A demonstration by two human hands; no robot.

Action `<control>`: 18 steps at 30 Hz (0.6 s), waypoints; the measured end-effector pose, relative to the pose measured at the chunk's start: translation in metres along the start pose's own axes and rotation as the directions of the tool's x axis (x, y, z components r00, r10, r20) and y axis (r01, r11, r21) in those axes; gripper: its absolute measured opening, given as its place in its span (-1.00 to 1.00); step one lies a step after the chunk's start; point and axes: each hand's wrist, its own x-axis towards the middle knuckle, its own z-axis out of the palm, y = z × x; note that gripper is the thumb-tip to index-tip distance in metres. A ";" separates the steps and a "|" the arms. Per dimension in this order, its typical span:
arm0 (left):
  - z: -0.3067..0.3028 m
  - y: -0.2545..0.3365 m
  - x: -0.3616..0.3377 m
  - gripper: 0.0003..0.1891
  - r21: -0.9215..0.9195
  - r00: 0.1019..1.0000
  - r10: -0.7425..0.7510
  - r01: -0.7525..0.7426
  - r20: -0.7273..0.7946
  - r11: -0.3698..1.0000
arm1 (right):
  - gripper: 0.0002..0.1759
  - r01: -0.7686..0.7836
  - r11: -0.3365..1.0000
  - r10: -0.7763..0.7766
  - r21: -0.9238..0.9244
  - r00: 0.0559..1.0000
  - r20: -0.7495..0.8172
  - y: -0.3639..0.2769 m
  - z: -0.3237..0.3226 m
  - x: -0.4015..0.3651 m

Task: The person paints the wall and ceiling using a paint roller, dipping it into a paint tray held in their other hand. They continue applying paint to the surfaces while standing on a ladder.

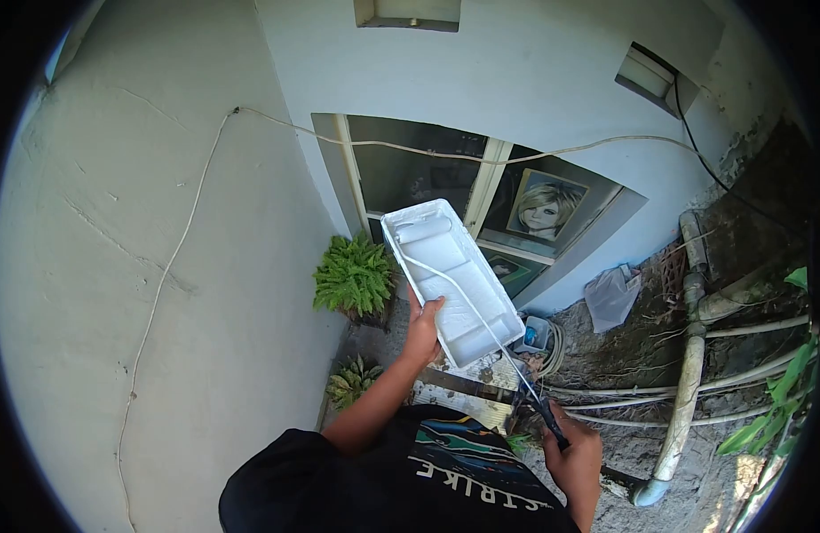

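My left hand (422,330) grips the long side of a white paint tray (483,322), its thumb over the rim and the other fingers hidden beneath. White paint coats the inside of the tray. A paint roller (425,230) lies with its white sleeve in the upper end of the tray, and its wire frame runs down across the tray. Around the roller's black handle, beyond the lower right corner of the tray, my right hand (573,453) is closed.
A bare wall (205,293) rises at left. Ahead is a window (419,169) with a cable (410,149) strung across. Potted ferns (355,275) stand by the wall. Pipes (687,391), a small bucket (536,335), a plastic bag (612,298) and leaves (787,391) are at right.
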 end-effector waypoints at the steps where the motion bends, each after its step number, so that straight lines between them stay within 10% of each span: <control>1: -0.001 0.002 0.001 -0.15 -0.027 1.000 -0.019 0.019 0.011 0.999 | -0.51 0.032 0.999 -0.032 0.015 0.999 -0.031 0.002 0.000 -0.001; 18: -0.005 -0.002 0.000 -0.14 0.082 0.998 0.017 -0.022 0.061 0.996 | -0.52 -0.027 0.999 0.029 0.045 0.998 -0.049 0.001 0.003 0.012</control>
